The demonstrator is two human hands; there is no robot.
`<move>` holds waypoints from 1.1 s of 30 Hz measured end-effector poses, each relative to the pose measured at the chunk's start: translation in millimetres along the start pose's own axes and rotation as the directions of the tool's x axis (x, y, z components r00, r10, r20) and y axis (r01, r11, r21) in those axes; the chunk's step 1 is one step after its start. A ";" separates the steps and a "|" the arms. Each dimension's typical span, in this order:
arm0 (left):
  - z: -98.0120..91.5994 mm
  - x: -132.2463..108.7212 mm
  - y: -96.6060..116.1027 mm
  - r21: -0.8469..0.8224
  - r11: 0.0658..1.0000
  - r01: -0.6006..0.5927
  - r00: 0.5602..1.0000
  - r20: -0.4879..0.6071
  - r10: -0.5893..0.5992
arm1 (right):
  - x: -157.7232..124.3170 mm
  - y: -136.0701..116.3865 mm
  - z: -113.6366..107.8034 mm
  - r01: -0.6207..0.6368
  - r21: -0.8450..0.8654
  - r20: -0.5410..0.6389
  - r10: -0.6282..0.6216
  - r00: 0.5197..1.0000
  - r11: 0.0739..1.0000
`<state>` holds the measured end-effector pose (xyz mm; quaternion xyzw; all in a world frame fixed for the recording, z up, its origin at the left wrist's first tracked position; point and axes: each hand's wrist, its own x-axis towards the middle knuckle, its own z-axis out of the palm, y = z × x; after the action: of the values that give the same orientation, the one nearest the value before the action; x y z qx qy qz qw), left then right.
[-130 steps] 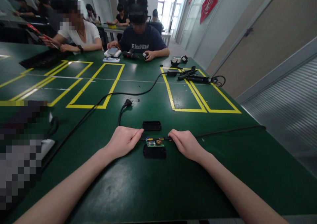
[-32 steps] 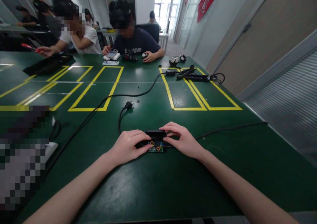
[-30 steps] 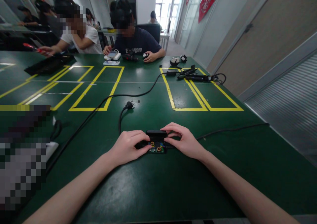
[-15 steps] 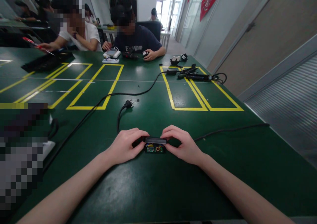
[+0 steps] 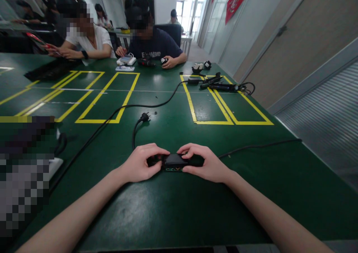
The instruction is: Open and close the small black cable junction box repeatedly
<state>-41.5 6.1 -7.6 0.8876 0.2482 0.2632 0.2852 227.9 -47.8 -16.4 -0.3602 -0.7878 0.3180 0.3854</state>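
A small black adapter case (image 5: 173, 160) lies on the green table (image 5: 179, 208) right in front of me. Its black lid sits almost flat on the lower half, and a thin strip of green circuit board shows at the front edge. My left hand (image 5: 140, 163) grips the case's left end with curled fingers. My right hand (image 5: 205, 164) holds the right end, fingertips pressing on the lid. One black cable (image 5: 260, 146) runs off to the right from the case. Another cable ends in a plug (image 5: 144, 116) behind my left hand.
Yellow tape rectangles (image 5: 106, 96) mark the table. A long black cord (image 5: 156, 104) crosses the middle. Black tools and cables (image 5: 220, 86) lie at the far right. Two people (image 5: 156, 44) sit working at the far side, others behind. A blurred-out patch covers the left edge.
The lid lay apart behind the open case with the board exposed. Both hands brought it over the lower half and lowered it, so the board is now nearly covered.
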 end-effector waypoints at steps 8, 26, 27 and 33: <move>1.3 0.4 2.1 -0.013 0.997 -0.077 0.996 0.032 0.077 | -0.8 -1.7 3.1 -0.001 -0.084 0.004 0.001 1.000 0.996; 6.0 1.6 -1.7 0.230 0.963 -0.140 0.989 0.072 0.126 | -1.7 -5.4 10.1 0.199 -0.402 0.189 -0.132 0.973 0.894; 7.1 1.4 -1.6 0.242 0.960 -0.138 0.990 0.071 0.125 | -1.3 -5.9 10.5 0.207 -0.429 0.194 -0.134 0.972 0.879; 13.7 -0.4 -1.1 0.325 0.929 -0.175 0.984 0.030 0.175 | 2.5 -8.7 8.7 0.181 -0.465 0.180 -0.108 0.978 0.866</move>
<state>-33.7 1.5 -18.1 0.9411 0.2084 0.2427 0.1097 216.7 -52.4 -13.0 -0.3598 -0.8929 0.1093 0.2476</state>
